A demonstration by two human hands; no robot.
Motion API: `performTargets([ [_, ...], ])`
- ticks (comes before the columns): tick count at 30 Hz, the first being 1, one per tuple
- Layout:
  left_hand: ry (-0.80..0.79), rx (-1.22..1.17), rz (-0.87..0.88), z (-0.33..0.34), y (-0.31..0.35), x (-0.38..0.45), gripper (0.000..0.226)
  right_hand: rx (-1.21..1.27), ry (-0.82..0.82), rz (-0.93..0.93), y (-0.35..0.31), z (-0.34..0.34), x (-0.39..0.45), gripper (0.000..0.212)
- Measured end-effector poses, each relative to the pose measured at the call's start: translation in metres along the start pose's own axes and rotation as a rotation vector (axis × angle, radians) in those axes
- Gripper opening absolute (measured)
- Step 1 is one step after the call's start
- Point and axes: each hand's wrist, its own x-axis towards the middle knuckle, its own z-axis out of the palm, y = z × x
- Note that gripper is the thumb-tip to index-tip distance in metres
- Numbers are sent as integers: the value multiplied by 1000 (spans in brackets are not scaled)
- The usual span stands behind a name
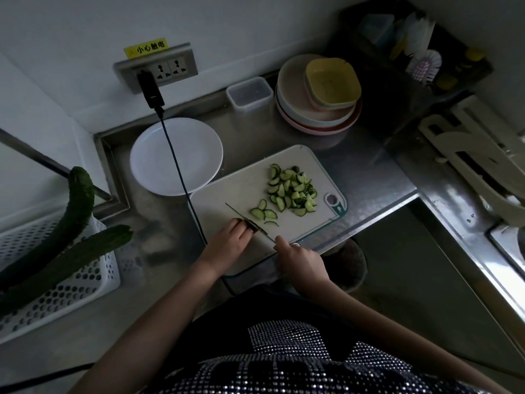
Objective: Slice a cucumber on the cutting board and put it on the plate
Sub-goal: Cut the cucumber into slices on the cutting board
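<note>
A white cutting board point(244, 191) lies on the steel counter. A heap of half-round cucumber slices point(292, 190) sits on its right part, with a few fresh slices point(262, 212) nearer the knife. My left hand point(231, 238) curls over the last dark cucumber stub point(251, 226) at the board's near edge. My right hand point(298, 261) grips the handle of a knife point(245, 220); its blade lies right beside my left fingertips. An empty white plate point(176, 156) stands left of the board.
A white perforated basket point(71, 280) at the left holds two whole cucumbers point(72, 214). A black cable point(181, 177) from a wall socket crosses the plate. Stacked plates and bowls point(318, 92) and a clear box point(249, 93) stand behind the board. A dish rack point(477, 155) is on the right.
</note>
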Motion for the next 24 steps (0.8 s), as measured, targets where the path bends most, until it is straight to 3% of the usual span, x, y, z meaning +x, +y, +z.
performTargets([
  [7,16,-40,12,1,-1,0,28,-38,-50,33,-1,2,4,26],
  [24,-38,9,-14,-5,1,0,25,-19,-53,2,-1,-6,-8,19],
])
